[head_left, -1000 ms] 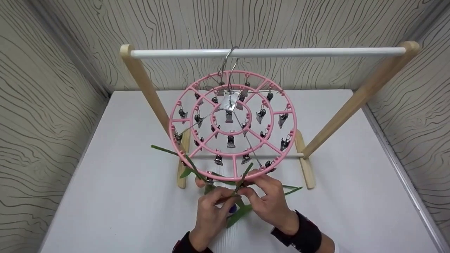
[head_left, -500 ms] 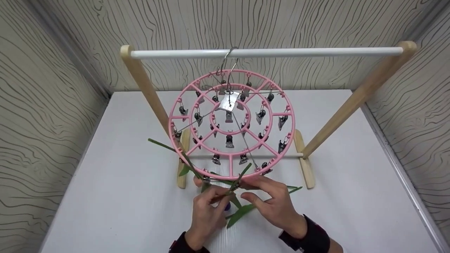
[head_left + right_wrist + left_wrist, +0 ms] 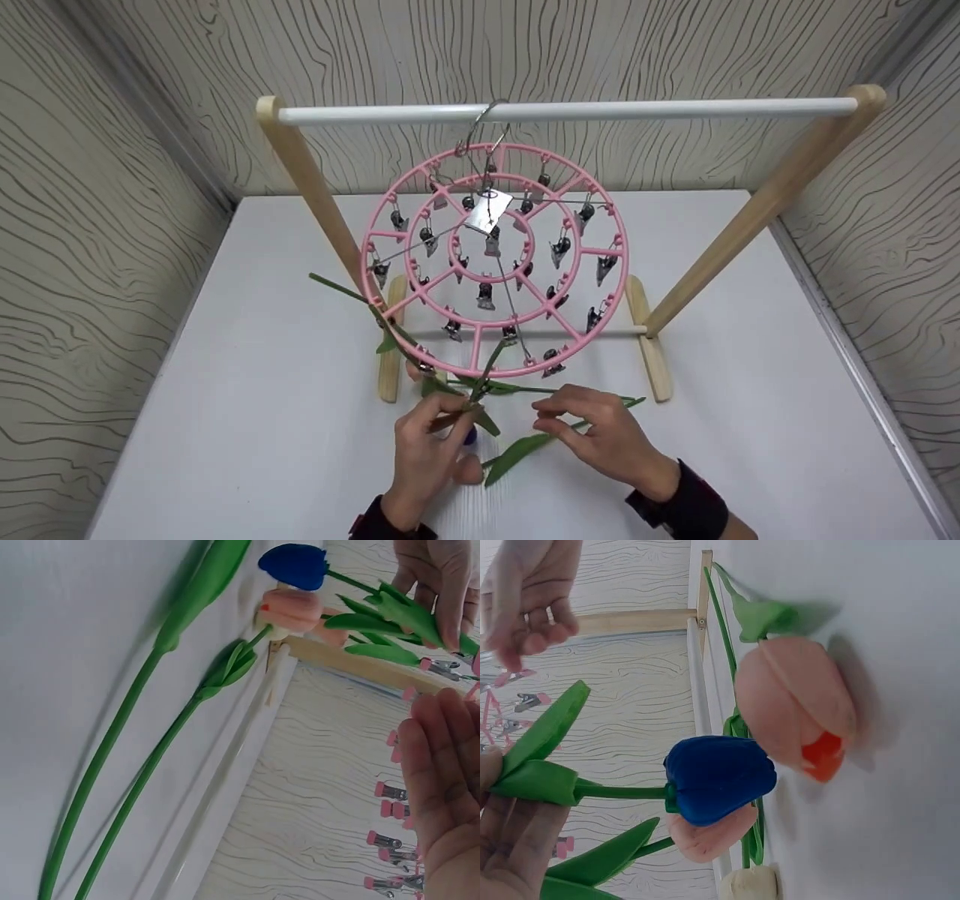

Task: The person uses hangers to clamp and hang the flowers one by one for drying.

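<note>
My left hand (image 3: 424,454) pinches a blue tulip (image 3: 720,778) by its green leaves and stem, below the front rim of the pink clip hanger (image 3: 495,328). The bloom hangs down, mostly covered by that hand in the head view; the stem's end pokes up past a metal clip (image 3: 480,388) at the fingertips. To the right, my right hand (image 3: 596,427) is held apart from the hanger with nothing in its fingers. Another green stem (image 3: 337,286) slants up at the hanger's left front, and a pink tulip (image 3: 712,832) hangs behind the blue one.
A wooden rack with a white bar (image 3: 675,110) carries the hanger by its hook; its feet (image 3: 651,345) stand on the white table (image 3: 247,420). On the table lie a pink tulip (image 3: 795,701) and a white tulip (image 3: 748,885). Patterned walls (image 3: 600,60) enclose the back and sides.
My right hand has let go near the clip and drawn back to the right. The left hand has shifted left with the blue tulip, and the hanger has turned slightly.
</note>
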`<state>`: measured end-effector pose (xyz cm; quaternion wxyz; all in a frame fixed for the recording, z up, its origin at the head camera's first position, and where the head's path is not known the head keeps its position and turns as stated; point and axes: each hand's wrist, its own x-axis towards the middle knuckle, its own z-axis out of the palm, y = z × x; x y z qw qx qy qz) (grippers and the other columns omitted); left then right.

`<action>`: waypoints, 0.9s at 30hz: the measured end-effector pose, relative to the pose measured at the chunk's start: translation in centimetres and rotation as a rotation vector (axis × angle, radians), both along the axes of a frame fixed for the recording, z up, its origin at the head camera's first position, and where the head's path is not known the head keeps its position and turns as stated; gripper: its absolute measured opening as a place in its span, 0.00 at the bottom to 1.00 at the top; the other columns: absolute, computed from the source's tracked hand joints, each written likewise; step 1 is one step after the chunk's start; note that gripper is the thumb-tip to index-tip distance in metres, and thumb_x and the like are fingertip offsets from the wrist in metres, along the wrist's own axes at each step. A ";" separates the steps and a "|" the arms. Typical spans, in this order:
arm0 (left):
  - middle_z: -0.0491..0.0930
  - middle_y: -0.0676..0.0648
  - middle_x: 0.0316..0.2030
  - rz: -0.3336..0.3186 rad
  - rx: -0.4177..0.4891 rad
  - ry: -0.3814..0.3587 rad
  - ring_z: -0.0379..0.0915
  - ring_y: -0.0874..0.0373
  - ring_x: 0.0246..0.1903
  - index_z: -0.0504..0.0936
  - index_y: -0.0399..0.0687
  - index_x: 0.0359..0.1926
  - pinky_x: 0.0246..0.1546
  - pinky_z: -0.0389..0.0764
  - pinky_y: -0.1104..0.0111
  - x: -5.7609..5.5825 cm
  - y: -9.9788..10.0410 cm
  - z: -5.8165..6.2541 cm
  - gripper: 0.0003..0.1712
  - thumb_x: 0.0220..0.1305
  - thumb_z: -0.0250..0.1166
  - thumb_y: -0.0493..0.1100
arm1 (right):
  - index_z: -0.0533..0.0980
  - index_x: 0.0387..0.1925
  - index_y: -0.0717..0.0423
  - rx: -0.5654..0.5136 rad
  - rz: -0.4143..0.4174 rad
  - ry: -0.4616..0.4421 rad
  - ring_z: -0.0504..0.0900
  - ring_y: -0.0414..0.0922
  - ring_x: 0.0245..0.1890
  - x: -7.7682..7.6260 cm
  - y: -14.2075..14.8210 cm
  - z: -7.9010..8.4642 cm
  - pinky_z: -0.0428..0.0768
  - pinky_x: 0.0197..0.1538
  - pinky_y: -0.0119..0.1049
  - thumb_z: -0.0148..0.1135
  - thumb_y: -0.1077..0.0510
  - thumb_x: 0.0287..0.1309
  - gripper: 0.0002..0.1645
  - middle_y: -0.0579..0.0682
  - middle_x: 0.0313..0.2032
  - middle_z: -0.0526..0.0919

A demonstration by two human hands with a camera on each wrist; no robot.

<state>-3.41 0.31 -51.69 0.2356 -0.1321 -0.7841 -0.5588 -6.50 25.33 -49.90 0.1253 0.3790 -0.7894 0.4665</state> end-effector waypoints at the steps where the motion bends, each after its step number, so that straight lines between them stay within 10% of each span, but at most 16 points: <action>1: 0.88 0.48 0.32 0.004 0.000 -0.001 0.89 0.64 0.35 0.83 0.45 0.37 0.36 0.91 0.74 0.0 -0.1 0.0 0.16 0.55 0.76 0.24 | 0.88 0.45 0.52 0.021 -0.016 0.012 0.89 0.36 0.34 -0.1 0.3 -0.3 0.86 0.41 0.22 0.76 0.65 0.57 0.13 0.44 0.34 0.91; 27: 0.90 0.51 0.32 0.065 0.000 0.064 0.88 0.66 0.34 0.85 0.45 0.37 0.34 0.90 0.75 -0.9 -2.9 -0.5 0.15 0.54 0.77 0.24 | 0.88 0.43 0.51 0.607 -0.295 -0.057 0.84 0.42 0.41 -3.1 4.4 -5.4 0.87 0.42 0.37 0.81 0.56 0.54 0.15 0.44 0.38 0.86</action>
